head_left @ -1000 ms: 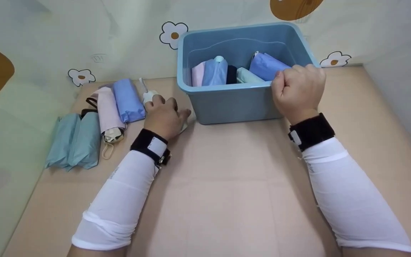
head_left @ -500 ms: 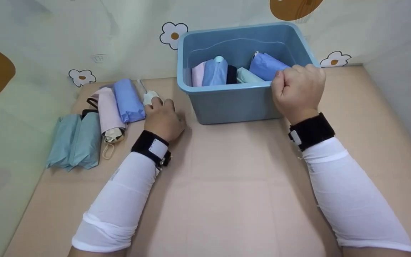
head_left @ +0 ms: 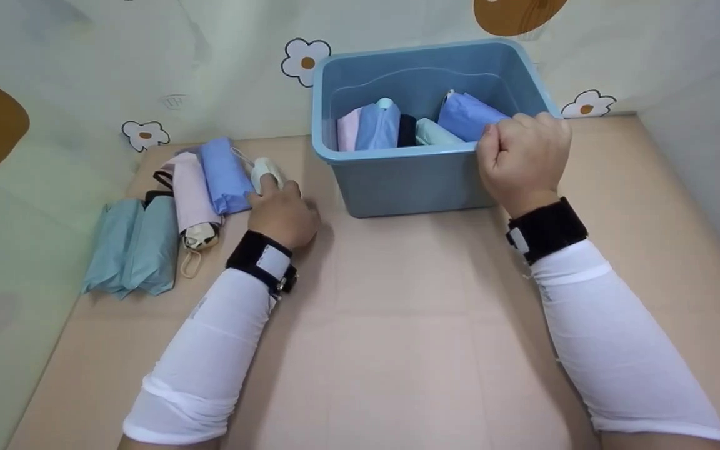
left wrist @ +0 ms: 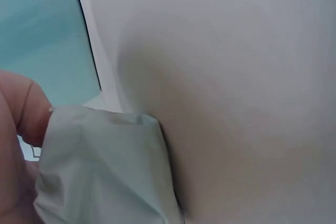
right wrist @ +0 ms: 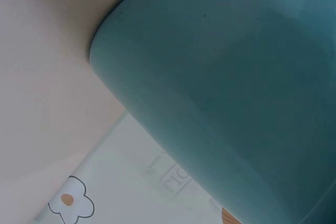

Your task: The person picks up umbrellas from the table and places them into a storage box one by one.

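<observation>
My left hand (head_left: 285, 215) is over a pale green folding umbrella (head_left: 266, 170), its fingers around the near part and hiding it. In the left wrist view, the umbrella's creased fabric (left wrist: 105, 166) lies against the fingers at the left. Its handle end points away, with a thin strap touching the neighbouring blue folded umbrella (head_left: 227, 176). My right hand (head_left: 524, 159) grips the front right corner of the blue plastic bin's rim (head_left: 397, 154). The right wrist view shows only the outside of the bin wall (right wrist: 210, 93), with the hand out of sight.
Left of the blue umbrella lie a pink folded umbrella (head_left: 194, 194) and two teal ones (head_left: 150, 247), side by side. Inside the bin are several folded umbrellas, including a blue one (head_left: 469, 117). A flower-printed sheet (head_left: 235, 69) stands behind the peach table surface (head_left: 397, 350).
My left thumb has drawn in from its spread position, and the hand has shifted slightly left. The pale umbrella's handle and strap have swung left toward the blue umbrella. My right hand keeps its place.
</observation>
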Motion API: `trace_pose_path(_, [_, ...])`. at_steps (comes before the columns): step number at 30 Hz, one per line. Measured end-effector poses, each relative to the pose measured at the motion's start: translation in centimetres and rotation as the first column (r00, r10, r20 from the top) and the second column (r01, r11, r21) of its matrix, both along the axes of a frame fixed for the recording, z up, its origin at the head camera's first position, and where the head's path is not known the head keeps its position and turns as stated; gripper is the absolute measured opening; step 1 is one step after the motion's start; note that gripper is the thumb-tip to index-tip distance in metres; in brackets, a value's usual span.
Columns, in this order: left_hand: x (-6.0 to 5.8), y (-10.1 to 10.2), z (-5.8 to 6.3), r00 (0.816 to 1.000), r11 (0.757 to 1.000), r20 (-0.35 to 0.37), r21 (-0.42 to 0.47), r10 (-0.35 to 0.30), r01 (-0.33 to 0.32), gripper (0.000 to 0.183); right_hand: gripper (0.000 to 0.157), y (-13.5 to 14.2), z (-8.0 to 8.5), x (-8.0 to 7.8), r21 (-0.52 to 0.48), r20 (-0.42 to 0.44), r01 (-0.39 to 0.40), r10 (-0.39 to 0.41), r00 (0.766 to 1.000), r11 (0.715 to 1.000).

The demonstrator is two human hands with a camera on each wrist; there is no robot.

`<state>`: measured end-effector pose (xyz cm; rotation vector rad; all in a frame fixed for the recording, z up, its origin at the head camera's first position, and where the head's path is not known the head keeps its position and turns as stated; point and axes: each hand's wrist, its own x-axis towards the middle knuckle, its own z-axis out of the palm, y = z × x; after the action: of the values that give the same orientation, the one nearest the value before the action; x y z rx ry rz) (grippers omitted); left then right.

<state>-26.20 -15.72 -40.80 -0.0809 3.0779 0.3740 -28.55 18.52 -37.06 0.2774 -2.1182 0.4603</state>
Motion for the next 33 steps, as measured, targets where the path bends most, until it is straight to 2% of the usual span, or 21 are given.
trace_pose_path(10, [0.05,-0.54,-0.21,0.999,0.997,0.007,0.067,0.042,-0.042,0.054,0.050,-0.01,-0.29,-0.08,-0.021,-0.013,0.000,0.000,1.000,1.000])
trace_pose_path(13, [0.06,-0.65,-0.17,1.000,0.998,0.005,0.058,0.024,-0.024,0.053,0.050,-0.01,-0.21,-0.07,-0.020,-0.005,0.002,-0.002,1.000,1.000])
trace_pose_path(21, [0.23,-0.76,-0.04,0.999,0.998,0.004,-0.039,-0.052,0.052,0.050,0.051,-0.06,-0.16,-0.11,-0.017,-0.004,0.001,-0.001,1.000,1.000])
trace_pose_path(26, [0.30,-0.82,0.04,0.990,0.978,0.042,-0.159,-0.134,0.139,0.040,0.051,-0.08,-0.18,-0.16,-0.019,-0.001,0.001,-0.001,1.000,1.000])
trace_pose_path(28, [0.26,-0.84,0.05,0.989,0.974,0.046,-0.172,-0.142,0.148,0.040,0.051,-0.08,-0.18,-0.15,-0.018,-0.004,0.001,-0.001,1.000,1.000])
trace_pose_path(29, [0.21,-0.84,0.04,0.989,0.975,0.045,-0.171,-0.138,0.144,0.040,0.051,-0.08,-0.18,-0.14,-0.016,-0.005,0.002,-0.002,1.000,1.000])
trace_pose_path(33, [0.08,-0.95,-0.03,0.998,0.997,0.048,-0.062,-0.048,0.051,0.047,0.051,-0.10,-0.19,-0.12,-0.020,-0.019,0.002,-0.002,1.000,1.000])
